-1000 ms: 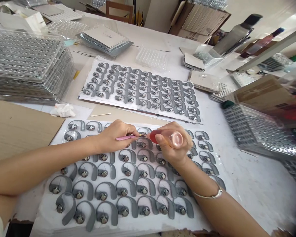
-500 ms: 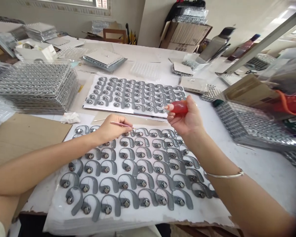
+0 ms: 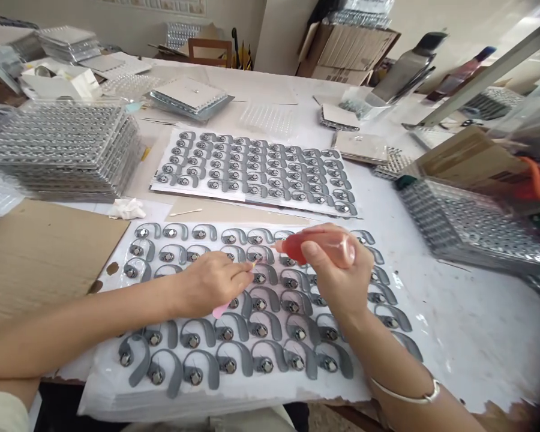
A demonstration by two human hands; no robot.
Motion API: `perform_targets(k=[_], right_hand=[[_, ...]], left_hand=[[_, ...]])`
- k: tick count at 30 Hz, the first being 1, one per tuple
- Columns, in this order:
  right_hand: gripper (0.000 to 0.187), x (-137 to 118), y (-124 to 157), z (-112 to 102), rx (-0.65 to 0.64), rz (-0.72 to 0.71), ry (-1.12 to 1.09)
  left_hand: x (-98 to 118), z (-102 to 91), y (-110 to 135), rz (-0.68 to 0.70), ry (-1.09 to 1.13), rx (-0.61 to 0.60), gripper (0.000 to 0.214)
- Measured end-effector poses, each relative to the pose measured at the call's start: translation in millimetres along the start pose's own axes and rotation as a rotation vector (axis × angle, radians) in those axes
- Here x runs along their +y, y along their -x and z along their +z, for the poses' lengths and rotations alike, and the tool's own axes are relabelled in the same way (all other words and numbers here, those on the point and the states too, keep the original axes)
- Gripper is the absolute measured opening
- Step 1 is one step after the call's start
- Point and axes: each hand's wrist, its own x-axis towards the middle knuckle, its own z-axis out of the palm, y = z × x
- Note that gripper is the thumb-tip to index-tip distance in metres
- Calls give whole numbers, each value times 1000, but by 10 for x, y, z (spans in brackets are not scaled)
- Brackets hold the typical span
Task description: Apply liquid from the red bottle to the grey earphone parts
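Rows of grey hook-shaped earphone pieces (image 3: pixel 264 324), each with a small shiny round part and a fine wire, lie on a white sheet (image 3: pixel 130 408) in front of me. Over the middle rows, my left hand (image 3: pixel 211 285) pinches a slim pink-handled tool (image 3: pixel 220 309); its pale tip shows past the fingertips near one piece. Its exact kind is hidden. My right hand (image 3: pixel 342 276) is wrapped round a red squeeze bottle (image 3: pixel 317 245). The bottle lies nearly level, its narrow nozzle pointing left toward the left fingertips, a small gap between them.
Behind is a second sheet of grey earphone pieces (image 3: pixel 254 165). A cotton swab (image 3: pixel 186 212) and crumpled tissue (image 3: pixel 126 209) lie between. Clear tray stacks stand left (image 3: pixel 58 150) and right (image 3: pixel 481 222). Brown cardboard (image 3: pixel 40 258) covers the left side.
Both hands have come nearer to me and lower over the front sheet. The left has shifted right with the pink tool; the red bottle has moved down, uncovering pieces on the far sheet.
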Motion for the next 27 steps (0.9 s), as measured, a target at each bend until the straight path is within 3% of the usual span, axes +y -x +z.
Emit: perform_targets(k=[9, 27], right_hand=[[17, 33, 74, 94, -99, -178, 171], [11, 59, 102, 164, -148, -233, 189]], left_hand=[[48, 83, 26, 41, -56, -94, 18], [88, 135, 39, 37, -99, -13, 14]])
